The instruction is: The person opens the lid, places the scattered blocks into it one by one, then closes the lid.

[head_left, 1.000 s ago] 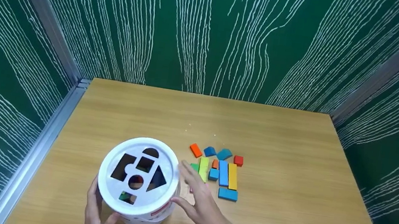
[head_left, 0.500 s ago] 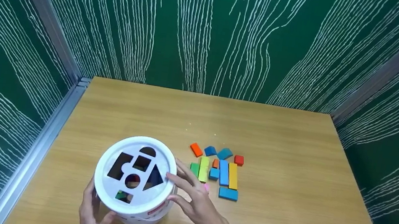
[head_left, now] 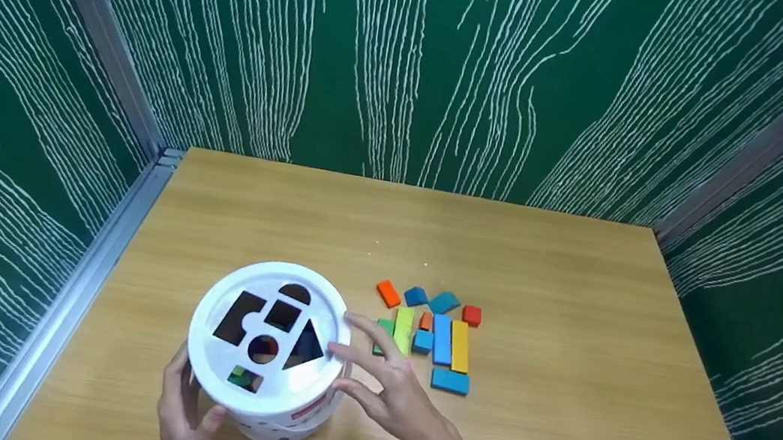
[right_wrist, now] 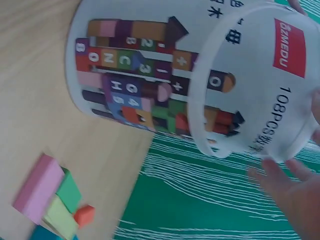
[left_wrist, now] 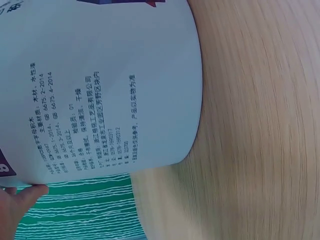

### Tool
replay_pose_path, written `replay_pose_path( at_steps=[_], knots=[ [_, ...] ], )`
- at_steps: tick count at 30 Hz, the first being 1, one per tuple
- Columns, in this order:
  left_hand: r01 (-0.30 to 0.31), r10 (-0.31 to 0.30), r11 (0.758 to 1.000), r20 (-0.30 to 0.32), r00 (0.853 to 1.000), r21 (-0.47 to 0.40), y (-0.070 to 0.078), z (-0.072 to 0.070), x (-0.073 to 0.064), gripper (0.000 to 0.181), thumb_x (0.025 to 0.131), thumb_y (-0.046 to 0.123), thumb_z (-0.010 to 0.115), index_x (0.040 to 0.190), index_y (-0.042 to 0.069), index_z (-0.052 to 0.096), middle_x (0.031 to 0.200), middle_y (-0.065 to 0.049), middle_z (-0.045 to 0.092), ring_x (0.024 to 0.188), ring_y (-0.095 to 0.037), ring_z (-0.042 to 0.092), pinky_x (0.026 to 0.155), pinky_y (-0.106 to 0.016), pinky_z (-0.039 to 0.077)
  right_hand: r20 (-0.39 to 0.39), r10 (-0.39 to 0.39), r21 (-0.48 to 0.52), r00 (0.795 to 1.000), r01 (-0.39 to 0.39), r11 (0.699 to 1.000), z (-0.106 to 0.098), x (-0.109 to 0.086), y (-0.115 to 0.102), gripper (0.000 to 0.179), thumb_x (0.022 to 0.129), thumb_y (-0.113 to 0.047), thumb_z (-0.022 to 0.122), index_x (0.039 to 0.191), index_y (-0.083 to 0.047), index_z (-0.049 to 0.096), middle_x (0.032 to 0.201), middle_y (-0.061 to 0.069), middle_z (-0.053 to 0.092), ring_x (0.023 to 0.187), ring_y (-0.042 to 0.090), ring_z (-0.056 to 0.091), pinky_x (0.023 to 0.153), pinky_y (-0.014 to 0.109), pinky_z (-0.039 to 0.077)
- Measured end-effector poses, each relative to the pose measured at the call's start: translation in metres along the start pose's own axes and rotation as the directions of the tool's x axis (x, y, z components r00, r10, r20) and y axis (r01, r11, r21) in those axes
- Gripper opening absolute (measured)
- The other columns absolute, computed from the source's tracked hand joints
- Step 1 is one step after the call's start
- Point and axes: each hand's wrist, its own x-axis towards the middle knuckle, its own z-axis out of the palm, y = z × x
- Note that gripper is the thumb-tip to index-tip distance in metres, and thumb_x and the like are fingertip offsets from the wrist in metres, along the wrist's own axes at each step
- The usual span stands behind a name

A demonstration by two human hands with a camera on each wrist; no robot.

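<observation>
A big white bucket (head_left: 288,430) is on the near left part of the bench (head_left: 561,310), and I think the job just now is to hold it steady while the white lid (head_left: 284,342) gets some care along its rim. To do that well, the left hand (head_left: 180,416) should hug the side firmly so the bucket can't slide or tip, and the right hand (head_left: 395,395) should push softly and evenly, a little bit here and a little bit there, so one side of the lid doesn't pop up. The fingers had better mind the cut-out holes, and the elbow should not bump the coloured blocks (head_left: 441,340). I can't tell if the right hand is pressing down, pulling or just resting. The left hand has its fingers bent round the near left side of the bucket, under the lid, so it looks to be holding on. The right hand is not gripping: its fingers are loose and spread, with the tips touching the lid's right rim and the thumb lower down at its side. So the bucket sits between the two hands, with the lid on top. The blocks lie to the right of the bucket, just past the right hand, and a pink block (right_wrist: 40,187) is mostly hidden behind that hand from above.
</observation>
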Motion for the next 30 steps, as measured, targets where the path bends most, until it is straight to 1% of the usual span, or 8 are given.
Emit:
replay_pose_path(
  at_steps=[3, 7, 12, 18, 20, 24, 28, 30],
  knots=[
    [0.041, -0.040, 0.999, -0.018, 0.999, 0.019, 0.003, 0.004, 0.000, 0.075, 0.077, 0.010, 0.063, 0.145, 0.011, 0.031, 0.149, -0.004, 0.032, 0.137, -0.022, 0.028, 0.112, -0.041, 0.025, 0.009, -0.071, -0.117, 0.997, 0.072, 0.990, -0.005, 0.002, -0.004, 0.037, 0.084, -0.023, 0.070, 0.121, -0.026, 0.065, 0.140, 0.000, 0.045, 0.131, 0.026, 0.036, 0.098, 0.047, 0.044],
    [0.063, -0.062, 0.997, -0.031, 0.998, 0.040, 0.005, 0.007, 0.000, 0.074, 0.079, 0.012, 0.061, 0.145, 0.013, 0.030, 0.150, -0.003, 0.031, 0.137, -0.021, 0.028, 0.112, -0.042, 0.024, 0.035, -0.144, -0.196, 0.989, 0.148, 0.969, -0.009, 0.005, -0.012, 0.030, 0.086, -0.018, 0.068, 0.115, -0.026, 0.068, 0.128, -0.004, 0.056, 0.127, 0.024, 0.041, 0.096, 0.049, 0.044],
    [0.062, -0.060, 0.997, -0.035, 0.998, 0.039, 0.005, 0.007, 0.001, 0.075, 0.079, 0.011, 0.060, 0.146, 0.013, 0.028, 0.150, -0.004, 0.030, 0.138, -0.021, 0.028, 0.112, -0.034, 0.025, 0.059, -0.173, -0.169, 0.983, 0.181, 0.969, -0.010, 0.010, -0.021, 0.023, 0.088, -0.013, 0.065, 0.109, -0.021, 0.067, 0.116, -0.004, 0.060, 0.119, 0.019, 0.046, 0.095, 0.037, 0.047],
    [0.100, -0.097, 0.992, -0.047, 0.994, 0.077, 0.010, 0.008, -0.001, 0.071, 0.085, 0.013, 0.060, 0.147, 0.016, 0.027, 0.150, -0.002, 0.031, 0.137, -0.018, 0.029, 0.112, -0.031, 0.026, 0.081, -0.208, -0.132, 0.975, 0.217, 0.967, -0.014, 0.011, -0.032, 0.026, 0.087, -0.006, 0.065, 0.110, -0.016, 0.065, 0.115, -0.002, 0.061, 0.117, 0.019, 0.047, 0.096, 0.031, 0.046],
    [0.091, -0.087, 0.992, -0.047, 0.995, 0.092, 0.010, 0.008, -0.002, 0.069, 0.086, 0.011, 0.059, 0.147, 0.016, 0.027, 0.149, -0.003, 0.032, 0.137, -0.017, 0.030, 0.111, -0.028, 0.027, 0.083, -0.217, -0.121, 0.973, 0.226, 0.967, -0.017, 0.009, -0.035, 0.026, 0.087, -0.005, 0.065, 0.111, -0.015, 0.065, 0.116, -0.003, 0.061, 0.117, 0.019, 0.047, 0.096, 0.030, 0.046],
    [0.032, -0.029, 0.995, -0.033, 0.999, 0.093, 0.006, 0.005, -0.003, 0.071, 0.085, 0.004, 0.059, 0.147, 0.013, 0.027, 0.148, -0.006, 0.034, 0.136, -0.020, 0.032, 0.109, -0.025, 0.029, 0.065, -0.248, -0.078, 0.967, 0.253, 0.964, -0.023, 0.005, -0.044, 0.024, 0.088, -0.006, 0.063, 0.111, -0.013, 0.064, 0.116, -0.002, 0.060, 0.115, 0.018, 0.048, 0.096, 0.028, 0.046],
    [-0.033, 0.034, 0.999, -0.020, 0.999, 0.039, 0.001, 0.002, -0.002, 0.073, 0.083, 0.003, 0.062, 0.147, 0.011, 0.028, 0.148, -0.008, 0.034, 0.136, -0.021, 0.032, 0.108, -0.024, 0.031, 0.012, -0.307, -0.070, 0.952, 0.307, 0.949, -0.034, -0.002, -0.054, 0.023, 0.090, -0.007, 0.062, 0.112, -0.008, 0.061, 0.117, 0.002, 0.059, 0.112, 0.018, 0.051, 0.095, 0.028, 0.046],
    [-0.072, 0.072, 0.997, -0.019, 0.997, 0.007, -0.002, 0.002, -0.002, 0.072, 0.083, 0.003, 0.062, 0.146, 0.007, 0.029, 0.148, -0.012, 0.034, 0.136, -0.023, 0.032, 0.107, -0.024, 0.032, -0.032, -0.341, -0.060, 0.939, 0.339, 0.939, -0.040, -0.007, -0.058, 0.023, 0.090, -0.007, 0.061, 0.112, -0.003, 0.060, 0.116, 0.006, 0.059, 0.109, 0.020, 0.054, 0.093, 0.029, 0.047]
  ],
)
